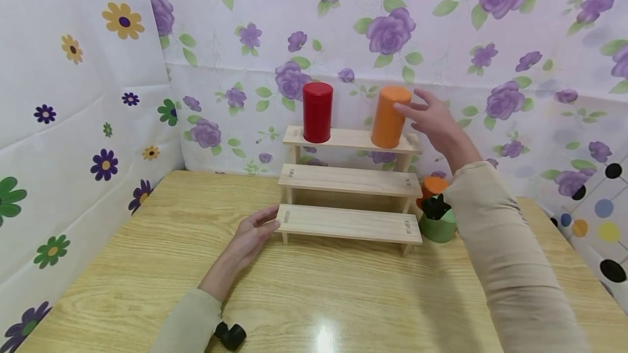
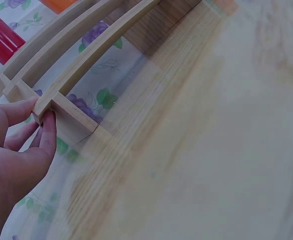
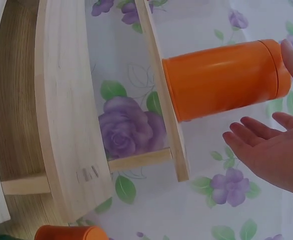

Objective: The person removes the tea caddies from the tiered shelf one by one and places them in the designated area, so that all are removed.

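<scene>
A three-step wooden shelf stand [image 1: 350, 178] stands on the table against the back cloth. On its top step are a red lidded canister [image 1: 317, 113] at the left and an orange lidded canister [image 1: 389, 119] at the right. My right hand [image 1: 434, 121] is beside the orange canister's upper part, its thumb at the lid and the other fingers spread apart from the side, as the right wrist view shows. With thumb and fingers, my left hand [image 1: 252, 236] pinches the left end of the lowest step [image 2: 49, 100].
To the right of the stand, a smaller orange canister [image 1: 434, 185] and a green canister [image 1: 440, 226] sit on the table [image 1: 304, 293], partly behind the right sleeve. Floral cloth [image 1: 230, 48] hangs behind, with more patterned cloth along both sides.
</scene>
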A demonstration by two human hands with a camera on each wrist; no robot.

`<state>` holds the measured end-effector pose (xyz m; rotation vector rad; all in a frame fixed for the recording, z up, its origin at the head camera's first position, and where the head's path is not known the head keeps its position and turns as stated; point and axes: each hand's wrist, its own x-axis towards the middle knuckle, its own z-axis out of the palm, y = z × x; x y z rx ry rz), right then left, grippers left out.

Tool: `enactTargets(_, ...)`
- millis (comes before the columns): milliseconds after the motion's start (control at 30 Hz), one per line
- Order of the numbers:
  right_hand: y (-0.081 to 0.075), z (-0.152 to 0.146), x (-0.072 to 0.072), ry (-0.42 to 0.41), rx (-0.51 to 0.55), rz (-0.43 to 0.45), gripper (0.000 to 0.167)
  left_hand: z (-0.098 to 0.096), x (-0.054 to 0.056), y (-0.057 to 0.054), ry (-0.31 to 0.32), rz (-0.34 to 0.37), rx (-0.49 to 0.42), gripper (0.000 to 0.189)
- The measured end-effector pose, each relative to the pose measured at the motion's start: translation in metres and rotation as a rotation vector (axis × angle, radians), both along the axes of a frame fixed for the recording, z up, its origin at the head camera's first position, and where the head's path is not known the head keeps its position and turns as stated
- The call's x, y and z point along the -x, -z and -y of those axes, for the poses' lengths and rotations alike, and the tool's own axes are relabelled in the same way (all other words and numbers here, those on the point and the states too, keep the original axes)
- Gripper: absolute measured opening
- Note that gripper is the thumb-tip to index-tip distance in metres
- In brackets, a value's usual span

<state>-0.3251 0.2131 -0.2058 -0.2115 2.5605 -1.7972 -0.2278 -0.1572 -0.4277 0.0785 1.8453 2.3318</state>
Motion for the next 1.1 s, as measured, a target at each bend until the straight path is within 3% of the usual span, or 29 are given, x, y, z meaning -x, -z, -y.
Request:
enactTargets(800,0.000,0.015,0.008,0.039,-0.024,-0.010,0.080,-0.001,0.001,0.000,0.018,-0.015,-0.002,0.053)
enactTargets(1100,0.003,0.015,0.006,0.088,-0.011,-0.073,0.076,0.000,0.000,0.000,0.022,-0.008,0.004,0.054)
